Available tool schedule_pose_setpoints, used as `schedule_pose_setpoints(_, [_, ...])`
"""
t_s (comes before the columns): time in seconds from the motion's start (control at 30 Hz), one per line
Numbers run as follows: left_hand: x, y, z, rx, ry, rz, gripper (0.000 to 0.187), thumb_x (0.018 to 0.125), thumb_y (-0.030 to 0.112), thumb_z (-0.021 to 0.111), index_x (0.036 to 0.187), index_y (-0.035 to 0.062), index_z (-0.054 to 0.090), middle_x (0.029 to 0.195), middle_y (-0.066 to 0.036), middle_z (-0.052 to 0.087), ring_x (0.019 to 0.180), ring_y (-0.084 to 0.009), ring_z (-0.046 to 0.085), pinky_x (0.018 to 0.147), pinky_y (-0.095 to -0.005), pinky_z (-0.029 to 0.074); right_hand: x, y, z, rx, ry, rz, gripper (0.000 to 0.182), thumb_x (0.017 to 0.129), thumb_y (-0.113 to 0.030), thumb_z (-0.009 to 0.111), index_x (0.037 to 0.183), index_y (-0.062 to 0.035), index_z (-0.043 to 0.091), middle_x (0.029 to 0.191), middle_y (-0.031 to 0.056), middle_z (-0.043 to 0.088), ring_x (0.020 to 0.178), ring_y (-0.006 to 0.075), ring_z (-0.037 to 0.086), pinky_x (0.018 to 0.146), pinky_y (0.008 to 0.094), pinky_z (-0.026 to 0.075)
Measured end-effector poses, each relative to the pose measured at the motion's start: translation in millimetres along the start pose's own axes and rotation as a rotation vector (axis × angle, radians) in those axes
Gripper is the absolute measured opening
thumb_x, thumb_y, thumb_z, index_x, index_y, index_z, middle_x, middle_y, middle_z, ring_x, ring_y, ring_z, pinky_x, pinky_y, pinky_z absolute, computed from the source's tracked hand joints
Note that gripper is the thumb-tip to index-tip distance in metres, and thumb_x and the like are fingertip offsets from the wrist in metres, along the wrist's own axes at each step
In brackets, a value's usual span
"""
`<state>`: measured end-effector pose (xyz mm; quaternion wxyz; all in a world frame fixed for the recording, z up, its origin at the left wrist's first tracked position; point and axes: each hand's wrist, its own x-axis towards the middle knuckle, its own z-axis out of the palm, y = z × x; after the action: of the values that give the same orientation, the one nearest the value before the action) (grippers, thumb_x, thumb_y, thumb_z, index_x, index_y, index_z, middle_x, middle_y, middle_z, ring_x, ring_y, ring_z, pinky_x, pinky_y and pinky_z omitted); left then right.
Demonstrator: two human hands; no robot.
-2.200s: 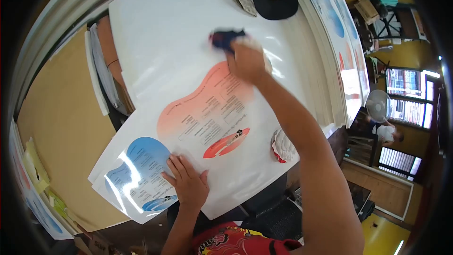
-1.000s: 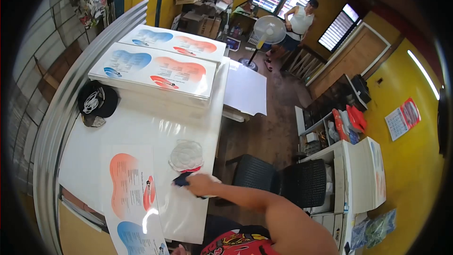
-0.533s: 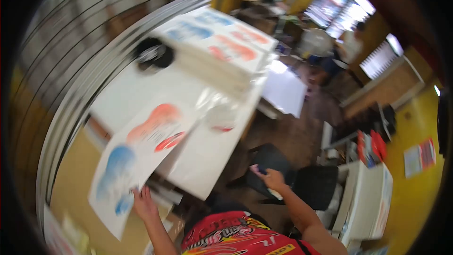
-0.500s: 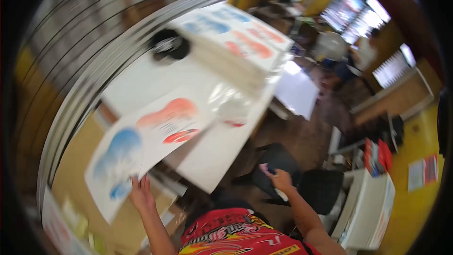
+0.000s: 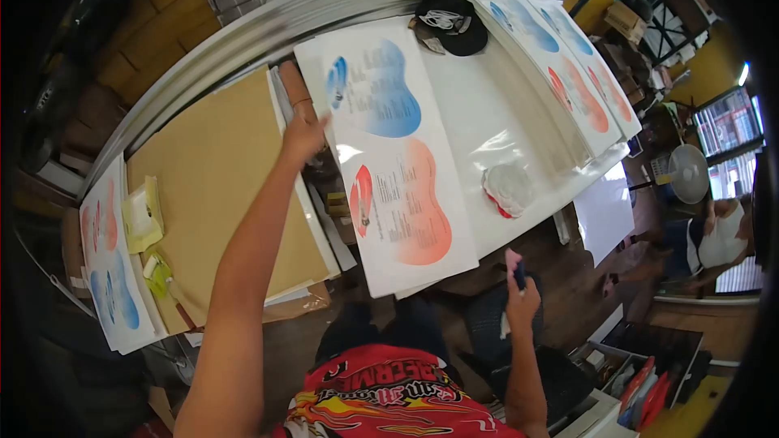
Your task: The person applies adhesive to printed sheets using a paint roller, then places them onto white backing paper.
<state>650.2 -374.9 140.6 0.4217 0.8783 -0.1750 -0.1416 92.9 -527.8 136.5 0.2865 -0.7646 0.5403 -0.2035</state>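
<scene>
A long white printed sheet (image 5: 434, 195) with one blue and one red-orange shape lies across the left end of the white table (image 5: 471, 85). At the sheet's left edge is my left hand (image 5: 303, 139), its fingers apart and one fingertip right at the edge. A brown roll (image 5: 293, 83) shows just beyond that hand. My right hand (image 5: 523, 302) is closed around a small dark-handled object (image 5: 518, 274) with a pink piece at its top, held over the floor beyond the table's near edge. I cannot tell what kind of object it is.
Left of the gap stands a brown board (image 5: 215, 178) with a yellow-green pack (image 5: 143, 215) and another print (image 5: 114, 255). On the table are a black cap (image 5: 451, 24), a white-and-red bundle (image 5: 507, 189) and stacked prints (image 5: 560, 73). A person (image 5: 714, 235) is at far right. A dark chair (image 5: 487, 320) stands near my right hand.
The printed sheet, earlier held slanting over the brown board, has swung right and now lies on the table. My left hand has moved forward along its edge. My right hand still holds its object.
</scene>
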Motion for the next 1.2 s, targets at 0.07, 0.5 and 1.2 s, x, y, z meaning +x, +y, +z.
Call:
schedule_pose_setpoints(0.07, [-38.4, -45.8, 58.1, 0.200, -0.184, 0.243, 0.089, 0.087, 0.044, 0.072, 0.149, -0.0070, 0.035, 0.154, -0.031, 0.034, 0.139, -0.0526, 0.037, 0.110, -0.0605, 0.036, 33.0, -43.6, 26.3, -0.076, 0.007, -0.085, 0.029, 0.085, -0.026, 0.075, 0.094, -0.0001, 0.063, 0.083, 0.0211, 0.065, 0.074, 0.0396, 0.064, 0.066, 0.0455, 0.048])
schedule_pose_setpoints(0.5, [-133.2, -28.8, 141.2, 0.679, -0.206, 0.284, 0.069, 0.097, 0.024, 0.051, 0.155, -0.0034, 0.024, 0.167, -0.019, 0.013, 0.152, -0.0451, 0.010, 0.116, -0.0700, 0.008, 135.4, -154.4, 249.9, -0.197, -0.666, -0.836, 0.017, 0.081, -0.019, 0.065, 0.094, -0.0091, 0.064, 0.091, 0.0139, 0.069, 0.085, 0.0327, 0.069, 0.075, 0.0473, 0.054])
schedule_pose_setpoints(1.2, [-133.6, -25.6, 149.4, 0.714, -0.309, 0.104, 0.076, 0.091, 0.030, 0.055, 0.153, -0.0053, 0.030, 0.165, -0.021, 0.020, 0.151, -0.0487, 0.011, 0.114, -0.0729, 0.005, 230.0, -229.8, 255.8, -0.388, -0.910, -1.001, 0.024, 0.079, -0.022, 0.066, 0.097, -0.0068, 0.069, 0.092, 0.0143, 0.069, 0.090, 0.0330, 0.067, 0.079, 0.0454, 0.054])
